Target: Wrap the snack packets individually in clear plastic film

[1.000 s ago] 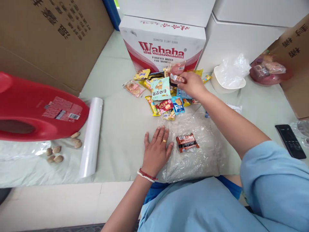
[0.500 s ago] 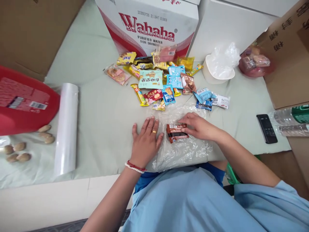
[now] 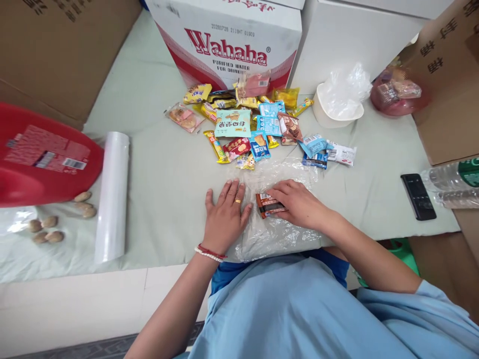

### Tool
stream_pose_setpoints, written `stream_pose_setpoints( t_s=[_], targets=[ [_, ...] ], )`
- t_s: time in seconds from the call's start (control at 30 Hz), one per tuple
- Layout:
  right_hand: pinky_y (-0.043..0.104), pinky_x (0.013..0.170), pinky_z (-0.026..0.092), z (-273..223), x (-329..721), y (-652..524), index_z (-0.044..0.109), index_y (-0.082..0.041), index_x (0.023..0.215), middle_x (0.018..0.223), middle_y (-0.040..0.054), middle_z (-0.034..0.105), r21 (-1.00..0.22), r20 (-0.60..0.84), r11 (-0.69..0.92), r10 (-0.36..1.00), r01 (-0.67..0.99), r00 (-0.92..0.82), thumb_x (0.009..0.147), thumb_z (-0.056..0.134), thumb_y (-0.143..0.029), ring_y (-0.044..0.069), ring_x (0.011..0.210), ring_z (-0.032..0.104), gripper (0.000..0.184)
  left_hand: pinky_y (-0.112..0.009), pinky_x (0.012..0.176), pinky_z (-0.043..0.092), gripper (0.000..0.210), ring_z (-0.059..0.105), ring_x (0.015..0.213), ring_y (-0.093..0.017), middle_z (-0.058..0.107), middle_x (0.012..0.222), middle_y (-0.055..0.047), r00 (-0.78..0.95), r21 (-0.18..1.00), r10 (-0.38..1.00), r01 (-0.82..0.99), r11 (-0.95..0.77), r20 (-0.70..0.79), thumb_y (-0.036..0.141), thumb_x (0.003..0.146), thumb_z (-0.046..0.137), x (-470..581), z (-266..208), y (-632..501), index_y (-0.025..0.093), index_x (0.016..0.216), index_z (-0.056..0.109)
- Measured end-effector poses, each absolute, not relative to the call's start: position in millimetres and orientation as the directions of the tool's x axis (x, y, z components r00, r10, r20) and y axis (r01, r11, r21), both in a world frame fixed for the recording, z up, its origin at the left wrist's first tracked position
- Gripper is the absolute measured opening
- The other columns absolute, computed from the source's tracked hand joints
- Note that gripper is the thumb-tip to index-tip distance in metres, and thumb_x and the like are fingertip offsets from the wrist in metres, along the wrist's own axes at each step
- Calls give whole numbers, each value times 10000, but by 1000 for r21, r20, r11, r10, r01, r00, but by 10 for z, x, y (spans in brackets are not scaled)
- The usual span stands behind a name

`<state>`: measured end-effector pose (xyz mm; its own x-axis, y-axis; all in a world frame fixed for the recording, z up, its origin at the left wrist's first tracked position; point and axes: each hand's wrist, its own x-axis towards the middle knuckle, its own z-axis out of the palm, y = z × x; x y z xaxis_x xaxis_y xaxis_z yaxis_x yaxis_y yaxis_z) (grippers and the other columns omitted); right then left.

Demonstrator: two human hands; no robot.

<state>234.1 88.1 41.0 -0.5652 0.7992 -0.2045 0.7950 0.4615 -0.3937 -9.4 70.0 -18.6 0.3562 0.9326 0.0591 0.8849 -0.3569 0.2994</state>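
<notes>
My left hand [image 3: 227, 214] lies flat, fingers spread, on the table cloth by the left edge of a clear plastic bag [image 3: 258, 244]. A brown snack packet [image 3: 266, 205] rests on the bag, and my right hand [image 3: 299, 203] is closed over its right part, hiding that end. Just beyond the hands lies a pile of wrapped snacks, among them a pale green packet [image 3: 232, 123], a red packet [image 3: 237, 148], a blue packet [image 3: 259, 145] and a brown-and-white packet [image 3: 290, 126].
A Wahaha water carton [image 3: 232, 45] stands behind the snacks. To the right are a white bowl [image 3: 337, 117] holding clear plastic, a pink bowl [image 3: 392, 104], a black phone [image 3: 418, 196] and plastic bottles [image 3: 449, 177]. A clear film roll [image 3: 112, 199], walnuts [image 3: 49, 222] and a red container [image 3: 48, 169] lie left.
My right hand has moved left and closed over the brown packet, covering more of it. My left hand stays flat in its place. The view has shifted slightly.
</notes>
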Motion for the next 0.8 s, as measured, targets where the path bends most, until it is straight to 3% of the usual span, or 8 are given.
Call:
stream_pose_setpoints(
  t_s=[0.13,0.4,0.6,0.8],
  targets=[
    [537,1121,428,370,2354,829,610,-205,1466,1404,163,664,-345,-189,466,816,815,-547,923,766,-247,358,1324,526,567,-690,1315,104,587,368,1595,-312,397,1704,-141,344,299,937,890,-345,59,446,1105,343,-94,-189,697,190,1628,416],
    [538,1115,435,276,2529,789,587,-236,1483,1454,158,631,-426,-117,410,859,806,-499,931,700,-205,347,1332,517,564,-682,1318,90,607,359,1600,-309,383,1708,-146,345,301,937,889,-345,56,458,1110,329,-91,-209,688,177,1644,384],
    [597,1217,356,255,2550,774,495,-236,1578,1582,177,517,-476,-62,448,841,756,-537,870,833,-396,384,1499,406,801,-676,1315,85,604,354,1601,-313,380,1710,-151,352,292,934,889,-352,53,459,1112,330,-94,-208,688,172,1640,391],
    [624,1233,317,211,2621,807,583,-234,1497,1512,165,609,-488,-88,453,825,746,-559,950,705,-263,360,1465,477,562,-670,1314,90,596,353,1601,-309,375,1715,-138,353,273,934,895,-353,52,462,1117,324,-99,-205,685,180,1638,388]
  ],
)
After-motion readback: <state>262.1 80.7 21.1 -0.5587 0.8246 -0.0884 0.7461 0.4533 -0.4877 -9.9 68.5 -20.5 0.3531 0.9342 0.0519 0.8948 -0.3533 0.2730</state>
